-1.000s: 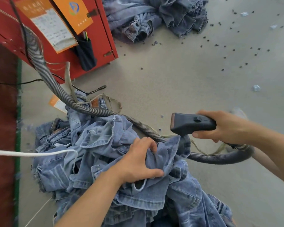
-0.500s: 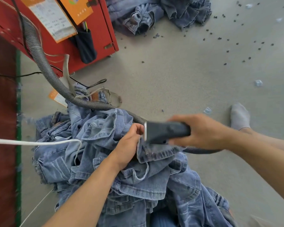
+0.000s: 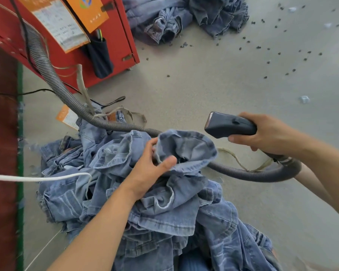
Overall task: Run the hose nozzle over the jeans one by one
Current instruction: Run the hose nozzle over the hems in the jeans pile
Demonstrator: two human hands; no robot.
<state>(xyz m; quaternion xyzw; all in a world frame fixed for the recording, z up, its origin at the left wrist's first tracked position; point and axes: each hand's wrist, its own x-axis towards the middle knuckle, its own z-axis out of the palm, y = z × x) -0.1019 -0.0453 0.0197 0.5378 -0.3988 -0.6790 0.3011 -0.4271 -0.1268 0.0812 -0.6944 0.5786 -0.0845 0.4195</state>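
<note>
1. Two heaps of denim lie on the concrete floor [image 3: 204,90]: the big jeans pile [image 3: 149,218] under the arms, and a smaller jeans heap [image 3: 186,18] far off beside the red cabinet [image 3: 117,45]; single pairs cannot be counted in either tangle
2. One ribbed grey hose [image 3: 53,83] runs from the cabinet side, over the near pile and round to the right hand
3. Two hands work: the left hand [image 3: 151,169], fingers loosely spread, props up a raised fold of jeans [image 3: 186,147] with the thumb beneath it; the right hand [image 3: 266,135] has its grip clamped round the black nozzle [image 3: 229,125]
4. The nozzle hangs just above and right of the fold, apart from it
5. To do this pass well, I judge the left hand should pull the fold taut, the nozzle mouth meet the cloth flat and travel slowly, and the hose loop stay off the pile
6. Many dark lint bits [image 3: 278,53] dot the floor, too many to count
</note>
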